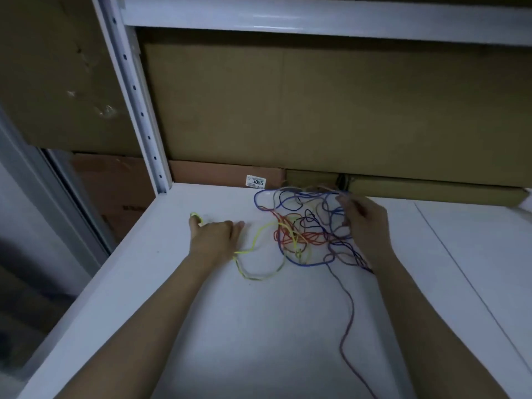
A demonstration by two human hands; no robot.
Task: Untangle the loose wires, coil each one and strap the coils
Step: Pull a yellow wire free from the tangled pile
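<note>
White shelf board (259, 326) lies under both our arms, which reach forward from the bottom of the view. Our left hand (216, 234) rests palm down on the board, fingers stretched out and fairly straight, with the yellow wire (259, 231) passing under it; a small yellow loop (195, 216) shows just past the fingertips. Whether any finger pinches that wire we cannot tell. Our right hand (364, 223) is raised at the right edge of the tangle of wires (305, 226), fingers curled around several blue and purplish strands and lifting them off the board. Red, blue, yellow and purple wires cross each other in the heap, which sits toward the back of the board between our hands. One purple wire (349, 312) trails away from the heap toward us, along our right forearm. Behind the board stand brown cardboard boxes (316, 105), one with a white label (256, 181) reading 3055. A white metal post (135, 96) with holes rises at the left, and another shelf (316, 21) spans above. The room is dim.
</note>
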